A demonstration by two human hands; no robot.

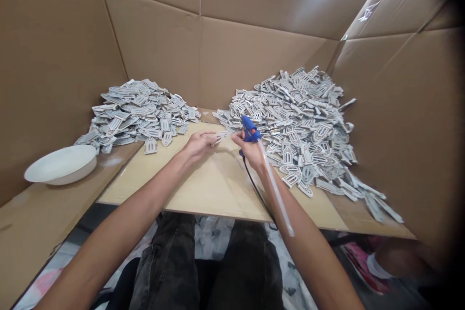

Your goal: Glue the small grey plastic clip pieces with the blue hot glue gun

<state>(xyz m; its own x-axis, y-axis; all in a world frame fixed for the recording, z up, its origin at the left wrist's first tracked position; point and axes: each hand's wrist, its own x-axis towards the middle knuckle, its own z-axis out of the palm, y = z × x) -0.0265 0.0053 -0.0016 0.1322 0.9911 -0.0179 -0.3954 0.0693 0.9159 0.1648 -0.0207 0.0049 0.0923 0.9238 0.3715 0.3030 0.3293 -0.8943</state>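
Note:
My left hand point(200, 144) pinches a small white window-shaped cutout point(221, 137) over the middle of the board. In my right hand point(250, 147) is a blue glue gun point(250, 129), its body rising above the fist. A long clear glue stick point(275, 186) sticks out of the gun and lies along my right forearm. The gun's black cord point(253, 181) hangs down toward the table's front edge. The fingertips of my right hand are close to the cutout; whether they touch it I cannot tell.
One heap of grey-white cutouts point(134, 111) lies at the left, a larger heap of cutouts point(298, 121) at the right. A white bowl point(60, 164) stands far left. Cardboard walls point(152, 24) enclose the tan board point(207, 184). Another person's leg point(395, 264) shows below right.

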